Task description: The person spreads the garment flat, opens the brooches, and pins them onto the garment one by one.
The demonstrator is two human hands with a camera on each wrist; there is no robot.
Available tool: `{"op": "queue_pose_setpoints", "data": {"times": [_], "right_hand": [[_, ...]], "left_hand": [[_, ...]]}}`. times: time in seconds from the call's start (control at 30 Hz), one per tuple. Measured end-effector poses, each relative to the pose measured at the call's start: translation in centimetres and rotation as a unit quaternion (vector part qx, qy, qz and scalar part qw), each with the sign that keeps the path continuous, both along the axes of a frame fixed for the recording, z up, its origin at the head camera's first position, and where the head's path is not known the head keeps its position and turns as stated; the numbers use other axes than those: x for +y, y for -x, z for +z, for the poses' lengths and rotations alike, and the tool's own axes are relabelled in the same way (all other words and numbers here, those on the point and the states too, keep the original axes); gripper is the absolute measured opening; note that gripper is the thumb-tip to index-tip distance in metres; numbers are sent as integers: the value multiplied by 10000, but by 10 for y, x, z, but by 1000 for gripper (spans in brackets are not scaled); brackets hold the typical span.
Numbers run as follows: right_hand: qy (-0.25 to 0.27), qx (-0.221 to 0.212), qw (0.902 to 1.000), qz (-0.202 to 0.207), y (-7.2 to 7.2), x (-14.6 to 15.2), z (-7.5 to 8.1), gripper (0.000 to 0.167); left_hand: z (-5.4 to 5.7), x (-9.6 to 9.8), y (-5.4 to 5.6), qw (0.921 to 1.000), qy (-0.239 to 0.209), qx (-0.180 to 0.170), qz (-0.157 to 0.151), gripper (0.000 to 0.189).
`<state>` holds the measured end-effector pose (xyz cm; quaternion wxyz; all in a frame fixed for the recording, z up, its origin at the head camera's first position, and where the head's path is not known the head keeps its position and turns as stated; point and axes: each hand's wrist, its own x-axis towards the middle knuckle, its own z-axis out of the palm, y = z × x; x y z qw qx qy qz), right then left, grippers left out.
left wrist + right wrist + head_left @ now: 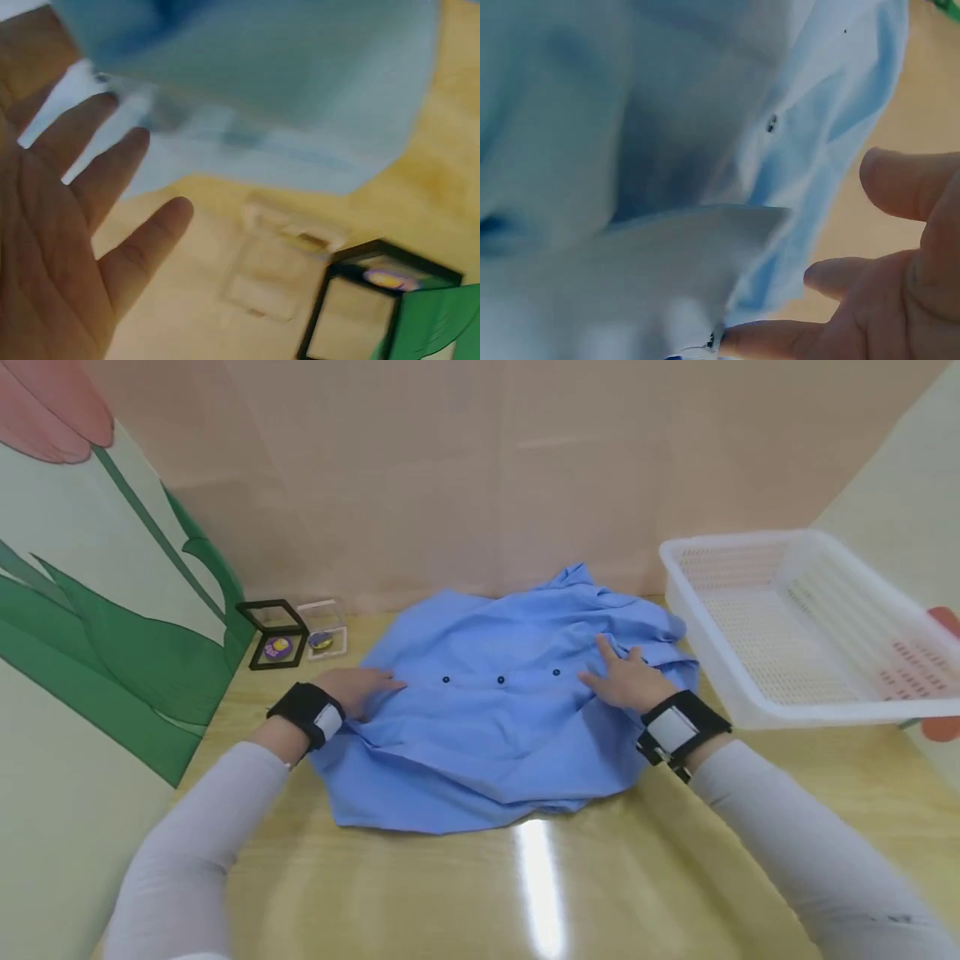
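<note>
A blue shirt [480, 727] lies rumpled on the table, with several dark buttons in a row across its middle. My left hand [358, 687] is at the shirt's left side, fingers extended over the cloth; in the left wrist view its fingers are spread and the palm holds nothing. On the right side of the shirt, my right hand [630, 681] reaches over the fabric with fingers apart. The right wrist view shows one fingertip [742, 341] right at the cloth's edge beside a small dark button [711, 340], the thumb standing away from it.
A white plastic basket [750, 714] stands right of the shirt. At the back left, a black-framed case [276, 647] and a clear case [327, 642] sit open, each with a small round item inside. A wall rises behind the table.
</note>
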<state>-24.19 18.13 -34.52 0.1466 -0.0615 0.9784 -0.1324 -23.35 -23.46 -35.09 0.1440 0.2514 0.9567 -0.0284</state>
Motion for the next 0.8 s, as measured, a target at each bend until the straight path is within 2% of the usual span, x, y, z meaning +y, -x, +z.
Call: {"op": "queue_pose_setpoints", "data": {"times": [0.07,0.17,0.33,0.5,0.6,0.67,0.8], "right_hand": [[126,-483,9987,45,9,-5,2,80],[188,-844,9963,-36,22,-12,-3,76],[-158,-948,9947,-375,49,-19,-24,78],[-17,-1111,9908,-769,67,-27,-34,80],[34,-1144,9893,-901,69,-27,-32,79],[64,-1114,9893,-936,72,-24,-33,80],[139,-1043,9910,-828,85,-13,-45,84]], "left_hand": [[0,-2,1,9994,15,-257,245,81],[4,-2,0,9987,98,-330,372,82],[6,0,-8,9986,190,-262,420,82],[5,2,-22,9986,184,-238,427,80],[2,7,-30,9989,288,-206,313,80],[1,14,-35,9991,400,-87,115,78],[-3,30,-46,9980,534,207,-284,58]]}}
